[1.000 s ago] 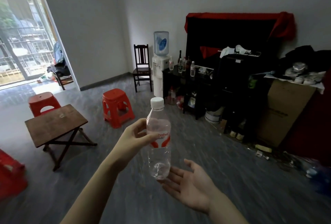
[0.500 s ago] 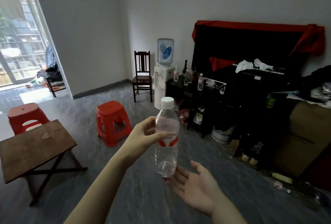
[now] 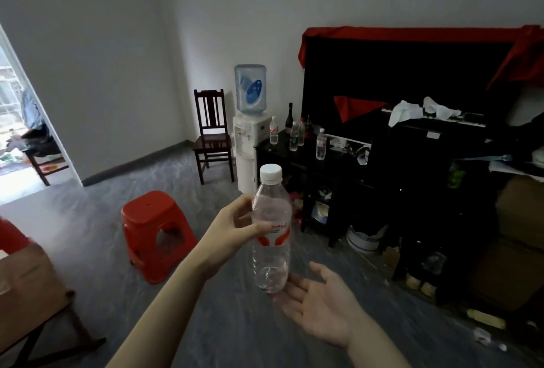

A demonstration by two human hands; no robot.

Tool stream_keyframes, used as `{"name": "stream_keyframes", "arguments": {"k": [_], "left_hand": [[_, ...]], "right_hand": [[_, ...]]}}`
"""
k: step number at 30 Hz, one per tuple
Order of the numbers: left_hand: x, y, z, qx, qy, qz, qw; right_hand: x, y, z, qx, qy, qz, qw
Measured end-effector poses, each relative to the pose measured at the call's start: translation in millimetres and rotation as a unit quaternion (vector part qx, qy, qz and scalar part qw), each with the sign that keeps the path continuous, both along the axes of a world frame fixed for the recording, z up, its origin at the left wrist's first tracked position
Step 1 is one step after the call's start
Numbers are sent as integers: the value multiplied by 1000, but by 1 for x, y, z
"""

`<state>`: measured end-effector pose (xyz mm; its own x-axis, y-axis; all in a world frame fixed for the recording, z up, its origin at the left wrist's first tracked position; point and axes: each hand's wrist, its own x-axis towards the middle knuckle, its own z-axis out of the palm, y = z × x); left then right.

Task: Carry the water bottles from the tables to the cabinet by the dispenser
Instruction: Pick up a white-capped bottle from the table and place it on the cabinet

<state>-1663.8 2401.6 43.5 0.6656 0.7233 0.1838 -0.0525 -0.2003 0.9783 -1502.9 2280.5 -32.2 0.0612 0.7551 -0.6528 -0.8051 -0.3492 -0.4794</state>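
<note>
We hold a clear water bottle (image 3: 271, 232) upright out in front of us, above the grey floor (image 3: 176, 317) in the near middle of the room. Our left hand (image 3: 235, 229) grasps it around the upper body, thumb across the red and white label, fingers wrapped behind. Its white cap (image 3: 270, 172) is on, and the bottle looks nearly empty. Our right hand (image 3: 321, 306) lies released, palm up and fingers spread, just under and to the right of the bottle's base; whether the fingertips touch the base we cannot tell.

Farther off, a white water dispenser (image 3: 250, 149) with a blue jug on top stands against the far wall. Just to its right is the black cabinet (image 3: 297, 161), and on its top stand several bottles: a small clear one (image 3: 273, 134) nearest the dispenser, a dark tall bottle (image 3: 290, 116) behind, two more clear ones (image 3: 296, 136) close together, and another clear bottle (image 3: 321, 144) farther right. Left of the dispenser stands a dark wooden chair (image 3: 212, 138).

A red plastic stool (image 3: 156, 232) sits on the floor to the left of our left arm. At the near left edge we see the corner of a brown wooden worktop (image 3: 32, 282) on dark crossed legs. To the far right, a large black unit draped with red cloth (image 3: 412, 35) holds white rags and clutter.
</note>
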Motion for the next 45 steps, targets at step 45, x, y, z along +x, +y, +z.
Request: {"name": "stream_keyframes", "arguments": {"k": [45], "left_hand": [[399, 741, -49, -55, 42, -118, 991]], "right_hand": [[377, 708, -37, 3, 76, -61, 995]]}}
